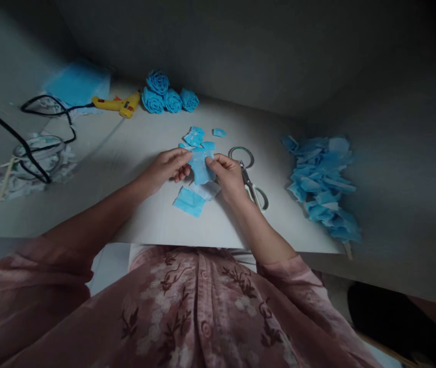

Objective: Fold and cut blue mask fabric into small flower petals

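Between my two hands is a small blue sheet (202,169), thin like fabric or crepe paper; I cannot tell which. My left hand (172,166) pinches its left upper edge, thumb on top. On the opposite side my right hand (228,174) grips it between thumb and fingers. Beneath and around it lie a flat blue square (189,201), a paler piece (207,190) and crumpled blue scraps (194,136). Close to my right hand rest scissors (254,190) with pale handles and a round wire or tape ring (242,156).
Several blue fabric roses (172,100) stand at the back beside a yellow glue gun (120,105) with a black cord. Blue sheets (77,84) lie at back left, a cluttered round dish (39,148) at left. A heap of blue pieces (321,184) covers the table's right side.
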### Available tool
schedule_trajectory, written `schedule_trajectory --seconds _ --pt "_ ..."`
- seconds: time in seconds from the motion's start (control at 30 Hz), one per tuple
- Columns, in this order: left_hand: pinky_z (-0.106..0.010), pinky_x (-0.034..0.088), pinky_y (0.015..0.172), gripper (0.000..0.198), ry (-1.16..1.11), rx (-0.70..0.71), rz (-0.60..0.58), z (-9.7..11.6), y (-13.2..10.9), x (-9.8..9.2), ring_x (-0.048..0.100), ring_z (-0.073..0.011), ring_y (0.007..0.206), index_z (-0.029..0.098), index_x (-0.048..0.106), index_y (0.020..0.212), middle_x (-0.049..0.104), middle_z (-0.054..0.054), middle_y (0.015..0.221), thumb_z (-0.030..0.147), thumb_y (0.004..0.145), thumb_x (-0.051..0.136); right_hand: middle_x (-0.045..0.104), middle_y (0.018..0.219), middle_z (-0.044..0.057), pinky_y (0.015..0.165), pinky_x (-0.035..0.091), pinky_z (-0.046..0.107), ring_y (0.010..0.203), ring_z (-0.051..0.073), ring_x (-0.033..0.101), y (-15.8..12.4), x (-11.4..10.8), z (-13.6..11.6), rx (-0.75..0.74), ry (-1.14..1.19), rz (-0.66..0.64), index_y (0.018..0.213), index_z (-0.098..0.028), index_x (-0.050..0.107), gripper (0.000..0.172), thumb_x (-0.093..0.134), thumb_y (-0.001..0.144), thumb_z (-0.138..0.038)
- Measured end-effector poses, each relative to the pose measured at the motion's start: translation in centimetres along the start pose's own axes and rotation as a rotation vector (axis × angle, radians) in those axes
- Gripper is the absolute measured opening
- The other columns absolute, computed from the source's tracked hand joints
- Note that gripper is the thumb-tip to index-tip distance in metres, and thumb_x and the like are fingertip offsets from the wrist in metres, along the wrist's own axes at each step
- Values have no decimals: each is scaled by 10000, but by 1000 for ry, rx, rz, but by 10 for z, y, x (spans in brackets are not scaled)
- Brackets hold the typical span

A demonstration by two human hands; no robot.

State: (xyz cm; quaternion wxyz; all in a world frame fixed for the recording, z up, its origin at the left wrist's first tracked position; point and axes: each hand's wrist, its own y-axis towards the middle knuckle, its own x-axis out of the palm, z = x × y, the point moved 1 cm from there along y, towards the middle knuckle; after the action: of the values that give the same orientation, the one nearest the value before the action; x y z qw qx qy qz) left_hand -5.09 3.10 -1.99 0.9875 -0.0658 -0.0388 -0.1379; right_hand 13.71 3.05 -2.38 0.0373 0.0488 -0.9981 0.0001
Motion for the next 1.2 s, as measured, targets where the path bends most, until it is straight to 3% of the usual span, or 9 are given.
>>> schedule_trajectory --seconds 0.23,0.37,0.53,0.63,0.93,1.1,1.2 --pt "-212 342 452 263 161 65 -5 -3 0 4 459 -76 478 197 605 726 543 47 544 333 734 830 485 623 -45 577 360 258 601 96 386 -4 3 4 -88 -71 -39 715 -205 672 542 822 720 -725" --pt "-226 333 456 168 149 60 79 -5 1 3 444 -79 469 196 618 713 532 47 525 270 771 757 492 620 -40 579 361 267 595 104 397 -6 4 6 -159 -135 -29 730 -207 690 533 788 775 -729" --pt "-241 305 472 324 216 100 156 -2 0 3 415 -79 472 207 507 545 510 29 498 232 835 650 552 646 -26 636 394 286 621 120 448 -12 6 3 -287 -306 -15 760 -210 716 450 703 901 -637" --pt "-251 300 480 328 280 126 189 -1 0 4 413 -88 475 204 527 515 498 29 477 197 833 607 601 674 -10 698 439 301 654 135 495 -15 7 1 -345 -370 -29 747 -214 710 442 670 935 -612" --pt "-246 323 428 304 -2 -12 165 -6 0 6 433 -93 415 194 567 533 548 -4 486 228 828 631 488 622 -51 599 367 266 601 95 389 -7 6 7 -231 -130 26 734 -199 709 472 790 818 -656" --pt "-228 301 412 148 -225 -121 150 -1 5 -4 435 -109 405 171 691 741 535 4 488 280 818 628 422 616 -60 554 303 251 592 86 336 0 -1 8 -156 12 98 672 -215 640 558 830 742 -735" --pt "-227 344 441 248 -236 -114 152 -1 9 -6 479 -109 444 165 686 793 586 -9 565 377 915 644 379 609 -62 544 277 254 586 89 305 1 -2 8 -104 30 80 663 -225 617 569 841 725 -744"
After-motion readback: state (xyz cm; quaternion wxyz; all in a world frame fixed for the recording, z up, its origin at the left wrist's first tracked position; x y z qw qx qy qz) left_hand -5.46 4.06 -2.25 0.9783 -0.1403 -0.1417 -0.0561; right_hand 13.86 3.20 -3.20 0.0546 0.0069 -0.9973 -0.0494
